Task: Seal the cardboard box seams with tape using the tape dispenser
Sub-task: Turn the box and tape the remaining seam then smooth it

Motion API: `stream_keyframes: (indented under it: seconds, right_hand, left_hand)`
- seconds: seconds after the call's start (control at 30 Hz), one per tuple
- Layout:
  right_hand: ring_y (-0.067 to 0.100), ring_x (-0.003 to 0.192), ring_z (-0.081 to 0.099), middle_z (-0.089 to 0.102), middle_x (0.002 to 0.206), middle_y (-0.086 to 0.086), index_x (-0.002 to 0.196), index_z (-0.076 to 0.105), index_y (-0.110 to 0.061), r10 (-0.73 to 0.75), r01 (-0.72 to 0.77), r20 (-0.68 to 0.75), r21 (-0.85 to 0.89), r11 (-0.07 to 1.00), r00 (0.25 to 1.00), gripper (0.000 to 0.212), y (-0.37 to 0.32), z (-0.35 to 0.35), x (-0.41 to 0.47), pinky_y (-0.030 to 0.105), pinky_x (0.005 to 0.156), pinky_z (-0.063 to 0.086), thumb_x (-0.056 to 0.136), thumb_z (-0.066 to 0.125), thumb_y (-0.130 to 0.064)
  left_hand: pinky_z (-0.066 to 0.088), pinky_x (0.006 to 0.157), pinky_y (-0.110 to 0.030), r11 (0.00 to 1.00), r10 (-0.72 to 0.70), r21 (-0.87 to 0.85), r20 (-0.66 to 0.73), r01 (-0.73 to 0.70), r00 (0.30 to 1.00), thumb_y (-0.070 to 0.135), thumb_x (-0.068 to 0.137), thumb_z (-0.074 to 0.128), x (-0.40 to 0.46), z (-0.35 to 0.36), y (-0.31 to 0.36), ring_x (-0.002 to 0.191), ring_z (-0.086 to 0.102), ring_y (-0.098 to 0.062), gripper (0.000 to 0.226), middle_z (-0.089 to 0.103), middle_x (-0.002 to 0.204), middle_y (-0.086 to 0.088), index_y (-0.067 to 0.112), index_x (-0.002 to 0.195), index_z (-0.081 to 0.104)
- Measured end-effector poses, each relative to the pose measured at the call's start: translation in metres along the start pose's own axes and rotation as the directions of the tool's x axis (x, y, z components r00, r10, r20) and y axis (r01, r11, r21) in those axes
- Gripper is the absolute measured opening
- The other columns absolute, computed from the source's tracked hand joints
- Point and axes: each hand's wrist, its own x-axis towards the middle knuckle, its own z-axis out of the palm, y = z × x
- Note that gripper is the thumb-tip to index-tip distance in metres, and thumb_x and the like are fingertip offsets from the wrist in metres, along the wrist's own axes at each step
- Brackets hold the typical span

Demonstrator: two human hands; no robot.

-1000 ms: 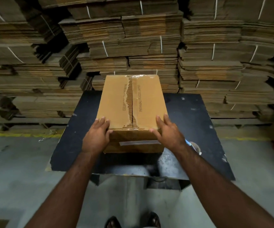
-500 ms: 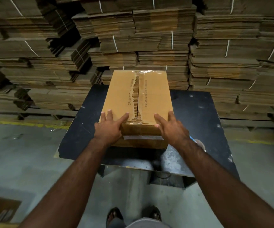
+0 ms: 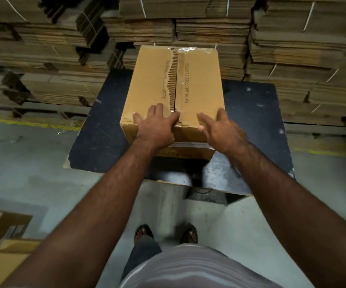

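A closed brown cardboard box [image 3: 197,80] stands on a dark blue table [image 3: 255,113]. Clear tape runs along its centre top seam, where the paper beside the seam is torn in a jagged strip. My left hand [image 3: 157,127] lies flat on the near end of the box top, fingers spread, its thumb across the seam. My right hand [image 3: 222,129] rests with straight fingers on the near right corner of the box. A strip of tape crosses the near face of the box below my hands. The tape dispenser is not visible.
Tall stacks of flattened, strapped cardboard [image 3: 188,28] fill the space behind the table. More flattened boxes [image 3: 3,231] lie on the grey floor at the lower left. A yellow line [image 3: 28,123] marks the floor by the stacks. My feet stand just before the table.
My left hand has slid right along the box's near edge until its thumb reaches the centre seam. The right hand stays at the near right corner. The camera has tilted down and moved closer.
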Motion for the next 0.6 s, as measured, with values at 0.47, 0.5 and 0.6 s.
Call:
stream_keyframes:
  seconds: [0.47, 0.5, 0.6]
  right_hand:
    - [0.035, 0.125, 0.048, 0.025, 0.154, 0.008, 0.146, 0.033, -0.043, 0.036, -0.019, -0.078, 0.212, 0.977, 0.996, 0.050, 0.010, 0.004, -0.006, 0.048, 0.094, 0.049, 0.098, 0.040, -0.057]
    - [0.030, 0.123, 0.051, 0.033, 0.150, 0.006, 0.144, 0.040, -0.039, 0.083, -0.026, -0.156, 0.338, 0.941, 0.984, 0.050, 0.018, 0.008, -0.008, 0.044, 0.093, 0.049, 0.098, 0.044, -0.056]
    - [0.025, 0.109, 0.058, 0.053, 0.130, 0.006, 0.133, 0.053, -0.022, 0.348, -0.157, -0.254, 0.559, 0.814, 0.903, 0.052, 0.047, 0.028, -0.019, 0.036, 0.084, 0.047, 0.096, 0.048, -0.059]
  left_hand:
    - [0.032, 0.097, -0.073, 0.995, -0.037, 0.094, 0.036, 0.033, 0.999, 0.046, 0.080, 0.065, 0.010, -0.008, 0.003, 0.133, 0.025, -0.031, 0.088, 0.020, 0.147, -0.010, 0.040, 0.151, 0.013]
    - [0.032, 0.097, -0.072, 0.995, -0.035, 0.090, 0.031, 0.032, 0.999, 0.046, 0.080, 0.064, 0.010, -0.007, 0.002, 0.133, 0.025, -0.031, 0.088, 0.020, 0.148, -0.010, 0.039, 0.152, 0.012]
    - [0.033, 0.099, -0.071, 0.998, 0.003, 0.062, -0.014, -0.002, 1.000, 0.047, 0.082, 0.061, 0.007, -0.003, -0.001, 0.134, 0.027, -0.030, 0.085, 0.024, 0.148, -0.010, 0.039, 0.151, 0.013]
